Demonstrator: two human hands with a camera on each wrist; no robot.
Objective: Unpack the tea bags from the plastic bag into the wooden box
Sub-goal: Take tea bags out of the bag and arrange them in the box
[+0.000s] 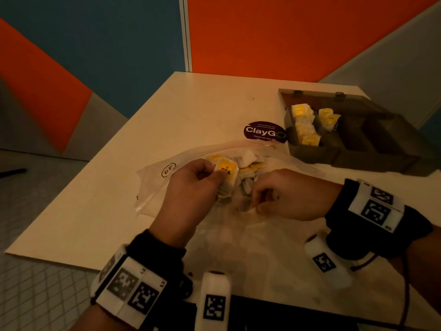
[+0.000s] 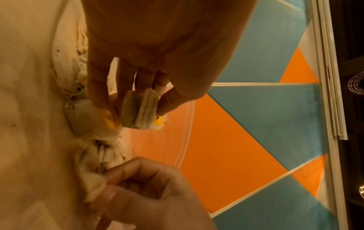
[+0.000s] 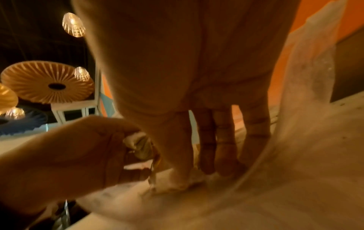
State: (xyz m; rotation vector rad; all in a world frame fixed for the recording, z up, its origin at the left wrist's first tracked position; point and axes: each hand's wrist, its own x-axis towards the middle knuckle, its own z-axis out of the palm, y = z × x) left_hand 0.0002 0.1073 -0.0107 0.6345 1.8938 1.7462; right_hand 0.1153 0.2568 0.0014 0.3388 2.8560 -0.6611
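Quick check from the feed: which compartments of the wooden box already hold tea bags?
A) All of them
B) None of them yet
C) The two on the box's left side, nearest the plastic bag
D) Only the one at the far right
C: in the head view the wooden box shows yellow-tagged tea bags only in its two left compartments, nearest the plastic bag; the compartments to the right look dark and empty.

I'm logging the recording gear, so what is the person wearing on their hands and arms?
Both hands are bare: left hand, right hand. Each wrist carries a black band with white blocks bearing black square codes. A dark cable hangs from the right wrist.
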